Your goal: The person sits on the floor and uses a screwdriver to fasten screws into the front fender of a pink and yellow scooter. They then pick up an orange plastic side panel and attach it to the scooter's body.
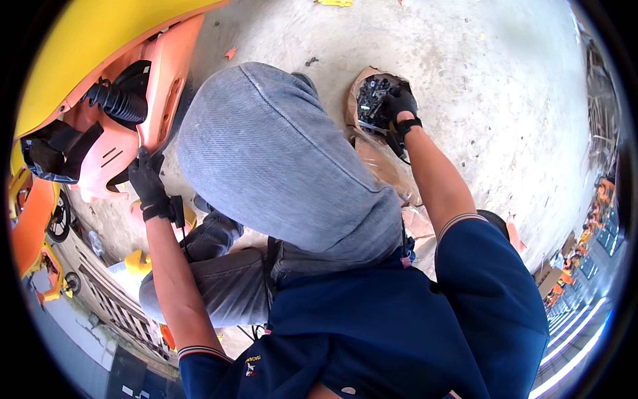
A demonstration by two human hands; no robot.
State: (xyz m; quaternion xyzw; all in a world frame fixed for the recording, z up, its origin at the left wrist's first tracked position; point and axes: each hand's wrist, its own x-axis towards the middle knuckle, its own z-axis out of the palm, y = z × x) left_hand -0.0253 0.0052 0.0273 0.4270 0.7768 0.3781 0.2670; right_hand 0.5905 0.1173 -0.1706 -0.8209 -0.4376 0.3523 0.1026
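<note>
My left hand (147, 178), in a black glove, is at the lower edge of a pale orange plastic panel (169, 83) on a yellow and orange vehicle body. Its index finger stretches up against the panel, with the thumb apart. Off to the right, my right hand (401, 103), also gloved in black, reaches into an opened brown paper bag (352, 100). Small black parts (372, 106) fill the bag; they look like clips or screws, too small to name. Dark glove against dark parts hides what the right fingers do.
My bent knee (266, 146) in grey jeans rises between both hands. A black ribbed rubber boot (123, 103) sits inside the bodywork. Clear plastic wrapping (385, 169) lies below the bag. Small scraps dot the concrete floor (505, 120). More orange and yellow vehicles (40, 213) stand at the left.
</note>
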